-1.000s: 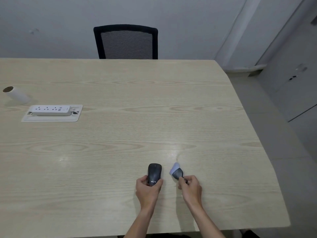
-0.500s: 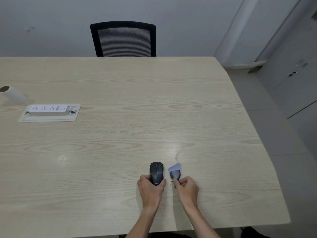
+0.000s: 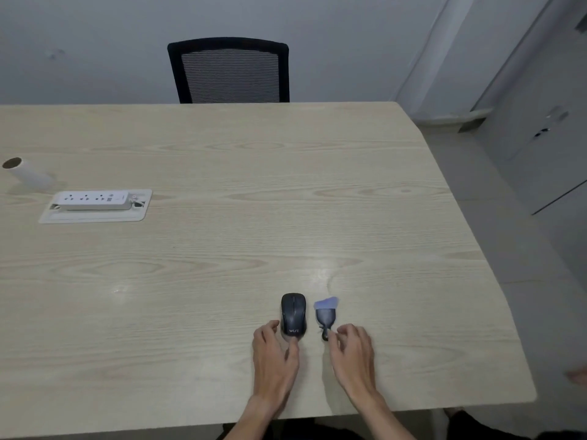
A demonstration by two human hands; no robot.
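A black wireless mouse (image 3: 293,314) lies on the light wooden table (image 3: 222,255) near its front edge. My left hand (image 3: 274,354) sits just behind it with relaxed fingers, the thumb touching the mouse's rear and the index finger beside its left flank. Right of the mouse lies a small black brush (image 3: 325,315) with pale blue bristles pointing away from me. My right hand (image 3: 352,352) rests behind the brush, fingers loosely spread, fingertips at the end of its handle.
A white power strip (image 3: 95,200) lies in a white recess at the left, with a paper roll (image 3: 27,173) beyond it. A black mesh chair (image 3: 228,71) stands at the far side. The table's right edge curves toward grey cabinets (image 3: 540,138).
Both hands gripped the mouse and the brush earlier; now their fingers have loosened and drawn back slightly. The brush has swung nearer the mouse and lies flat.
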